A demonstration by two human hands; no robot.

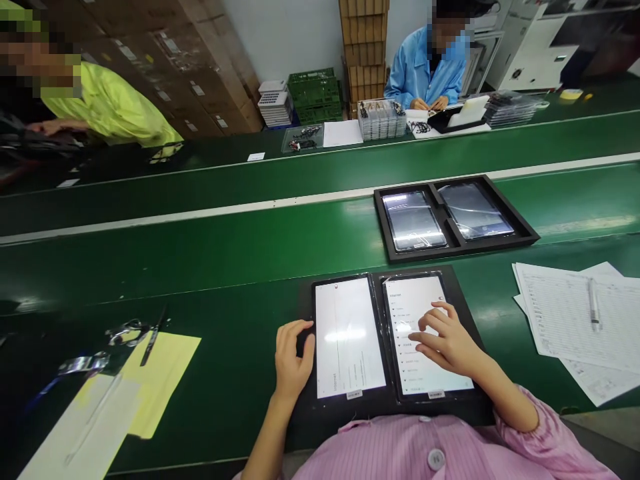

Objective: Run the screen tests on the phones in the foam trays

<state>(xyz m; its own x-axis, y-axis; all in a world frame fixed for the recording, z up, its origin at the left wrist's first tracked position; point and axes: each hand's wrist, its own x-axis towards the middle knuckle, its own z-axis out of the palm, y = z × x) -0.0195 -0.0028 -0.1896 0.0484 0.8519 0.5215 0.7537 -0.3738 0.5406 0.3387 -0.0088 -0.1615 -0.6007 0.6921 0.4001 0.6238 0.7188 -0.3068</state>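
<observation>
Two tablets with lit white screens lie side by side on a black mat (460, 287) in front of me. By the outer edge of the left tablet (347, 340) rests my left hand (294, 360), its fingers curved and thumb apart, holding nothing. Over the right tablet (407, 360) is my right hand (445, 337), fingers spread, with a fingertip at or just above the screen. That screen shows a list headed "Internet"; my hand covers part of it. The left tablet's screen is mostly blank with sideways text.
A black tray (457, 250) holding two dark tablets sits on the green conveyor (225, 247). Printed sheets (560, 320) with a marker lie at right. Yellow paper (167, 373), a white sheet and tweezers (153, 337) are at left. Two co-workers sit across the line.
</observation>
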